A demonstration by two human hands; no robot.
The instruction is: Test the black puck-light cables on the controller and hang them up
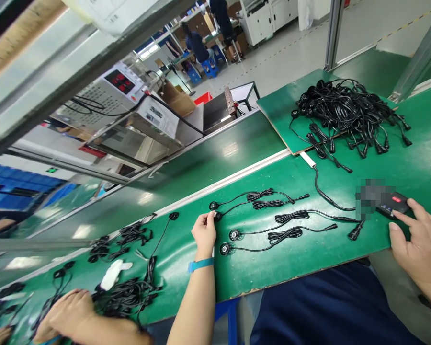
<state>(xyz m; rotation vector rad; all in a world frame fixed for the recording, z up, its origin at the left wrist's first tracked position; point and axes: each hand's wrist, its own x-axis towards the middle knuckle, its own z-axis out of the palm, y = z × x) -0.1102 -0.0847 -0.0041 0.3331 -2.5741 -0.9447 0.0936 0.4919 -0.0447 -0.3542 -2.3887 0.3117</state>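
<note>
My left hand (204, 232), with a blue band at the wrist, pinches the edge of a round black cable head (218, 217). A small whitish bit shows at the fingertips, too small to make out. Another round black head (213, 205) lies just beyond it. Nearer to me lie two more cables with round heads (234, 235) (224, 248), their leads in tied coils (285, 234). At the right, my right hand (418, 235) has its fingers apart, a fingertip touching the front of a small black box (398, 203) with a lit red display. One cable's plug end meets the lead beside a blurred patch.
A big heap of black cables (345, 112) covers a green board at the back right. A white-ended lead (308, 159) runs to the box. Leftward are cable bundles (129, 292), a white cloth-like piece (115, 274) and another person's hands (68, 311). A metal frame stands overhead.
</note>
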